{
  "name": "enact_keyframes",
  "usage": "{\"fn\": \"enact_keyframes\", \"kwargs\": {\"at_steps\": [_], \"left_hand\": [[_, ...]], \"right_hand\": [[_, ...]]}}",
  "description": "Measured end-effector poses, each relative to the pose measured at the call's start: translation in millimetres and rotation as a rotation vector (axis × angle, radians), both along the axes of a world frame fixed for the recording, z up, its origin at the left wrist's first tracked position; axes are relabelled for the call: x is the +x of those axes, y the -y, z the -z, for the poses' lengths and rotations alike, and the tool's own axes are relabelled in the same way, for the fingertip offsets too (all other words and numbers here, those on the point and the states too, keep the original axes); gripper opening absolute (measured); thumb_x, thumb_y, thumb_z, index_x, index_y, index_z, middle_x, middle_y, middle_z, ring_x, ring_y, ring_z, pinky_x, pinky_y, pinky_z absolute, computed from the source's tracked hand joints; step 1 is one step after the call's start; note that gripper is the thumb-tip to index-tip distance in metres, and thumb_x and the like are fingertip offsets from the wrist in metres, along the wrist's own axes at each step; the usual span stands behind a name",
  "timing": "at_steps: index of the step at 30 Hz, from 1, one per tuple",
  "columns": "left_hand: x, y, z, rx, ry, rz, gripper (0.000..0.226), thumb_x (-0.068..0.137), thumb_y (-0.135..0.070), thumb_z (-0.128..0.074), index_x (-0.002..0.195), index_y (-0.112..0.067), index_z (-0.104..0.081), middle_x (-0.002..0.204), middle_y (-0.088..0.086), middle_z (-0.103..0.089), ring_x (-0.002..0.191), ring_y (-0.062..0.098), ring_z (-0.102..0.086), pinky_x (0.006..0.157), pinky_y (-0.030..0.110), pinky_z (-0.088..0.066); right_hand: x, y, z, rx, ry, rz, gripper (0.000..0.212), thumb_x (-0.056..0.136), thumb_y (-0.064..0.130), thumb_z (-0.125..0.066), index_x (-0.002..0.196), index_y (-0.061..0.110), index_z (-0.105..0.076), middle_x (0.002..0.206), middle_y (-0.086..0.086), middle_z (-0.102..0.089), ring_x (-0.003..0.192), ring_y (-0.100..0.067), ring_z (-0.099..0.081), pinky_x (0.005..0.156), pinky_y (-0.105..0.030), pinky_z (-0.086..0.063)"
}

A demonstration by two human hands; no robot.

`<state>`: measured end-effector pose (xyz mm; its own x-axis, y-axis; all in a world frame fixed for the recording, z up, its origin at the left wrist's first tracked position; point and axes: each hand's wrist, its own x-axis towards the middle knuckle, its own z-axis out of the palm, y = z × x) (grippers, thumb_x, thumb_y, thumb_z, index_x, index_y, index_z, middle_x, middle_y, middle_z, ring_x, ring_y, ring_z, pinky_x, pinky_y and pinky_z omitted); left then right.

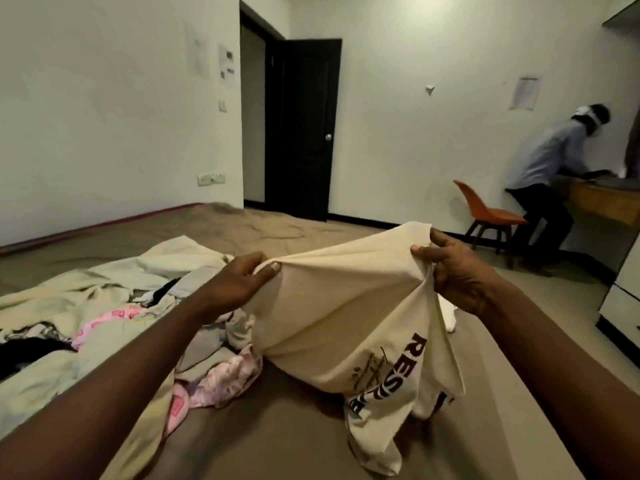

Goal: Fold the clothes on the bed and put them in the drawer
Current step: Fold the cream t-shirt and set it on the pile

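**Brown bed, one cream shirt lifted from it**

The brown bed point(277, 431) spreads under both forearms, its sheet creased. Above it hangs the cream T-shirt point(346, 306), dark lettering twisted round its lower end, which sags onto the sheet beneath the hands. The left hand point(239, 282) pinches one gathered edge of the shirt between thumb and curled fingers. The right hand point(457, 275) grips the opposite edge in the same way, so the cloth stretches between them.

Left of the left hand lies the pile of clothes point(104, 306), unfolded: pale, pink and black pieces tangled together. Beyond the hands a dark door point(304, 133) stands open. Further right of the right hand, another person point(550, 174) leans over a bench point(602, 199) beside an orange chair point(485, 213).

The likely trouble is a crooked fold: the shirt is bunched and twisted, and both grips sit on gathered cloth rather than on clear corners. A shallow pinch may also slip, dropping the shirt back into the tangle. No drawer can be made out for certain.
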<state>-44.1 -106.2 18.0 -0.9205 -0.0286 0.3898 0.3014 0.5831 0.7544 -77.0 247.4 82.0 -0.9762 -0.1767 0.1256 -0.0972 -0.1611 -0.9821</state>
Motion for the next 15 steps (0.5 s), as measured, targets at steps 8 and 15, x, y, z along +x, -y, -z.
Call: {"fn": "enact_keyframes", "kwargs": {"at_steps": [8,15], "left_hand": [[59.0,-38.4,-162.7,0.247,-0.142,0.204,0.014,0.091,-0.029,-0.074,0.088,-0.015,-0.075,0.075,-0.002,-0.068,0.063,0.007,-0.062,0.049,0.021,-0.047],[85.9,-25.0,-246.5,0.491,-0.182,0.298,0.033,0.071,-0.031,-0.08,0.1,-0.014,-0.076,0.085,-0.003,-0.073,0.074,0.008,-0.066,0.057,0.019,-0.053]], "right_hand": [[36.2,-41.4,-129.2,-0.023,-0.248,0.362,0.011,0.093,0.004,-0.067,0.087,0.011,-0.072,0.083,-0.006,-0.076,0.07,-0.022,-0.069,0.07,-0.031,-0.059],[49.9,-52.8,-213.2,0.3,-0.42,0.401,0.029,0.088,0.019,-0.08,0.099,-0.006,-0.072,0.097,-0.021,-0.074,0.084,-0.033,-0.07,0.079,-0.041,-0.057]]}}
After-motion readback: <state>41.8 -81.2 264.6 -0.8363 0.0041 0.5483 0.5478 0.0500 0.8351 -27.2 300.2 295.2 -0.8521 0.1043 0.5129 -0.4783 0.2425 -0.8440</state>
